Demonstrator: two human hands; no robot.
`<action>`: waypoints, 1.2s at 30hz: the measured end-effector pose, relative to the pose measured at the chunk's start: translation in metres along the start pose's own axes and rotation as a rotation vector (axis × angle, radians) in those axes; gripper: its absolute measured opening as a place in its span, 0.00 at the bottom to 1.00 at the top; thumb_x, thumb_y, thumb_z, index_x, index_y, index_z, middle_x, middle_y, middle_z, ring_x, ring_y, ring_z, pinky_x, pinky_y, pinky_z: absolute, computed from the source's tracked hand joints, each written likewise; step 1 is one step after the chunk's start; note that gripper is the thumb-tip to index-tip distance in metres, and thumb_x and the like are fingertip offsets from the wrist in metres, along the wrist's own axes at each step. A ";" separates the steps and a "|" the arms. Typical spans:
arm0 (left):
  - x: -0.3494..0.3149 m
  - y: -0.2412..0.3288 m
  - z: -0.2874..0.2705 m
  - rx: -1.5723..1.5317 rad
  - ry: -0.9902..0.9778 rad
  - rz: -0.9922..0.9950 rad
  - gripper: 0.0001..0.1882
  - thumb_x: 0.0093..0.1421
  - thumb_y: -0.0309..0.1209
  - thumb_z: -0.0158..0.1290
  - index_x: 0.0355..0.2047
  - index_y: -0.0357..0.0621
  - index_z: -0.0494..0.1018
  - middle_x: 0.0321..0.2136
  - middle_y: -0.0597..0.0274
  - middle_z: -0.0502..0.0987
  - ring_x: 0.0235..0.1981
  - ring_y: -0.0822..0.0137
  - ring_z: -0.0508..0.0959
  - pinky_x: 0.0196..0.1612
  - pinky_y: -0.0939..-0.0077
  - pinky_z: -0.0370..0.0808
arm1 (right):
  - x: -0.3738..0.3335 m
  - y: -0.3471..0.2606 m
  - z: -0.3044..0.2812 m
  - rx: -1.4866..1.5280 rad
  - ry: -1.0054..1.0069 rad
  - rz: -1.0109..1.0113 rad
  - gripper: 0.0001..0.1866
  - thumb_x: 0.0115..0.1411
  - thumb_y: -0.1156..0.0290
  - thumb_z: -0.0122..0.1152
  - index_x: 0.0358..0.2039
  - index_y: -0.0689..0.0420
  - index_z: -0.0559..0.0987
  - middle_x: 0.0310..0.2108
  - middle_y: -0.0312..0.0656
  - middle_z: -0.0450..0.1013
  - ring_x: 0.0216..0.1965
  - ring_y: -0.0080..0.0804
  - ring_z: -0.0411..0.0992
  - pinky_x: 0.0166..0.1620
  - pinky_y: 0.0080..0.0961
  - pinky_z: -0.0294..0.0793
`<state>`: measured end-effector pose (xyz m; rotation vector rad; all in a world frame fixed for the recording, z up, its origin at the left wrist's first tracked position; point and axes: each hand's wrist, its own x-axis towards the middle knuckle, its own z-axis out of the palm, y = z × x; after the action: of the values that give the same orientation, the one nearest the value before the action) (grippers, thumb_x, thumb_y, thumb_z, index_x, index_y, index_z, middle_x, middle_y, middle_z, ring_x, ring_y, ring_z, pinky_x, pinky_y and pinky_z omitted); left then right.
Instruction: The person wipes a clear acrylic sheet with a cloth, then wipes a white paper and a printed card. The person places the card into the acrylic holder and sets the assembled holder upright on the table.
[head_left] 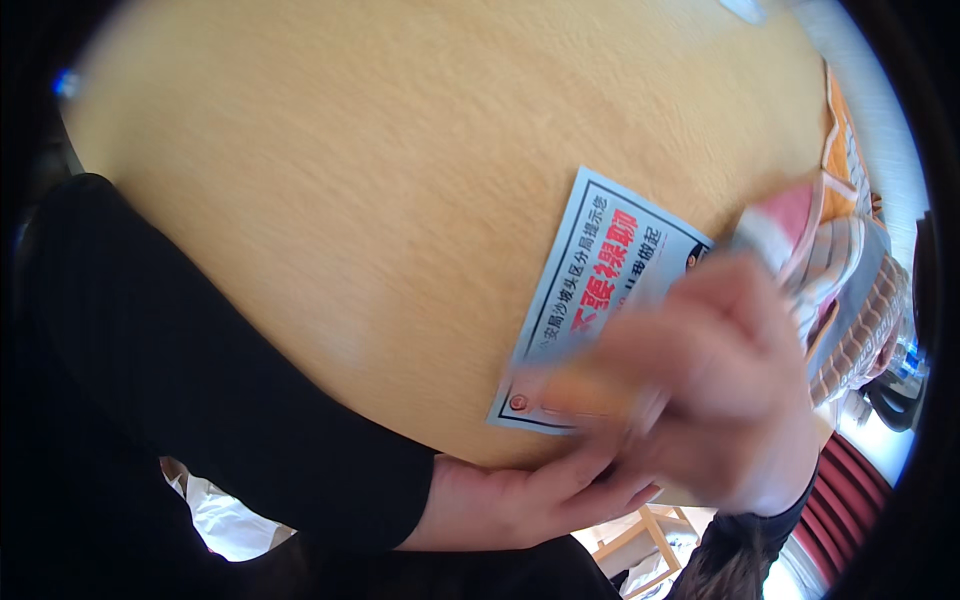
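Note:
My left hand (535, 495) reaches in along the table's near edge, its fingers stretched out toward the right. Their tips are partly hidden by my right hand (725, 365), which is curled above them and smeared by motion. An orange-tan blur shows beside the right hand's fingers; whether it is a finger or a held thing I cannot make out. Beneath lies a pale rectangular printed card (570, 265) with a dark border and red and black lettering, tilted on the table. The right hand covers its lower right part.
The light wood table (350, 170) fills most of the view. At the right lies a heap of striped, orange and pink cloth (835, 265). Beyond the near edge are a dark red ribbed surface (845, 505), a wooden frame (650, 540) and a white bag (225, 515).

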<state>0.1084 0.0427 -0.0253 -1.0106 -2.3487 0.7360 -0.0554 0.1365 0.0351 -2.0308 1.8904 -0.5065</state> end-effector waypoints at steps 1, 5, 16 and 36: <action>0.000 0.000 0.001 0.001 0.006 0.006 0.35 0.60 0.36 0.54 0.65 0.36 0.59 0.59 0.48 0.67 0.62 0.50 0.70 0.58 0.50 0.76 | -0.001 -0.007 -0.006 0.084 -0.083 0.046 0.23 0.35 0.68 0.72 0.37 0.53 0.89 0.31 0.32 0.68 0.33 0.32 0.66 0.35 0.26 0.64; 0.005 -0.001 -0.003 0.015 0.004 0.006 0.35 0.61 0.36 0.54 0.65 0.37 0.58 0.60 0.49 0.66 0.62 0.51 0.69 0.58 0.50 0.76 | 0.001 0.002 0.005 -0.220 0.194 -0.002 0.24 0.38 0.70 0.71 0.41 0.52 0.88 0.33 0.34 0.68 0.34 0.33 0.66 0.35 0.25 0.65; 0.007 0.002 -0.004 -0.082 -0.017 -0.067 0.35 0.63 0.38 0.51 0.67 0.41 0.56 0.61 0.44 0.67 0.62 0.51 0.69 0.59 0.54 0.74 | -0.058 -0.006 -0.007 -0.296 0.089 0.339 0.26 0.44 0.78 0.68 0.48 0.60 0.84 0.36 0.40 0.67 0.36 0.35 0.68 0.37 0.26 0.70; 0.013 0.010 -0.015 -0.248 -0.039 -0.198 0.32 0.65 0.42 0.52 0.67 0.51 0.58 0.60 0.61 0.71 0.59 0.63 0.71 0.57 0.62 0.74 | -0.093 0.034 -0.014 -0.455 0.375 0.506 0.29 0.52 0.90 0.49 0.56 0.61 0.77 0.42 0.51 0.68 0.46 0.50 0.69 0.53 0.36 0.69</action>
<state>0.1149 0.0624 -0.0175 -0.8492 -2.5747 0.4001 -0.0979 0.2270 0.0284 -1.6559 2.8493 -0.3584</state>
